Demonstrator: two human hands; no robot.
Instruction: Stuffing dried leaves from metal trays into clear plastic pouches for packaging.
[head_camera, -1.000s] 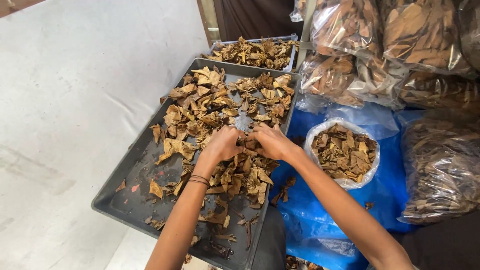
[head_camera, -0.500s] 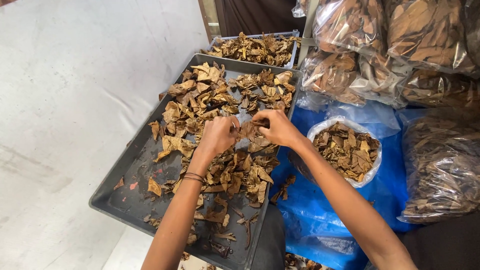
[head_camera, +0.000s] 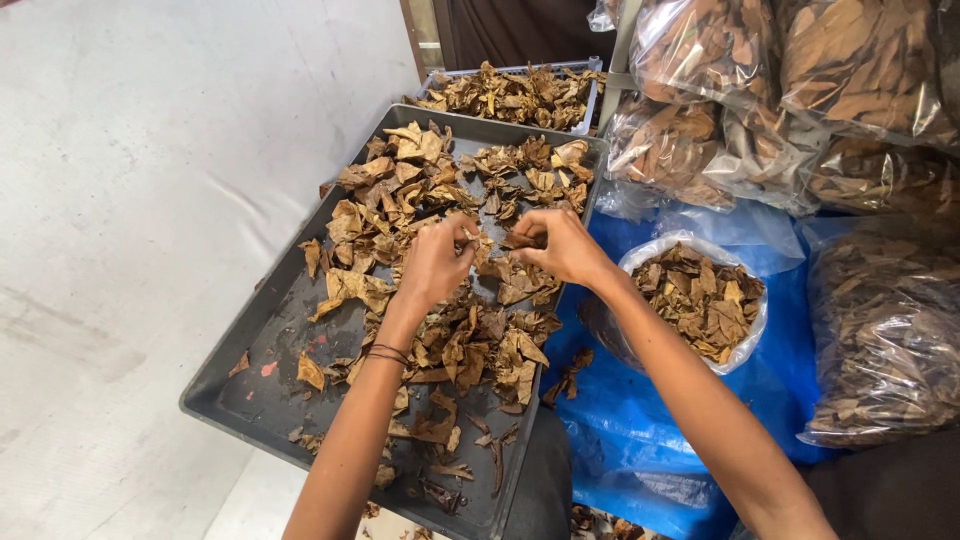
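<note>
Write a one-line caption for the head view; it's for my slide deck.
Both hands, left and right, pinch dried brown leaf pieces over a grey tray.

Open clear plastic bag (head_camera: 693, 300) of brown dried leaf bits is sitting on blue sheet (head_camera: 640, 440), just R of grey tray (head_camera: 250, 390). Sealed clear bags of leaves (head_camera: 800, 90) are stacking up top R; another bulging bag (head_camera: 885, 330) is lying at R edge.

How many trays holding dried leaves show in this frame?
2. The large grey tray lies under both hands, with leaf pieces spread across it. A second tray sits behind it at the top, partly hidden by a post. Others may lie out of view.
</note>
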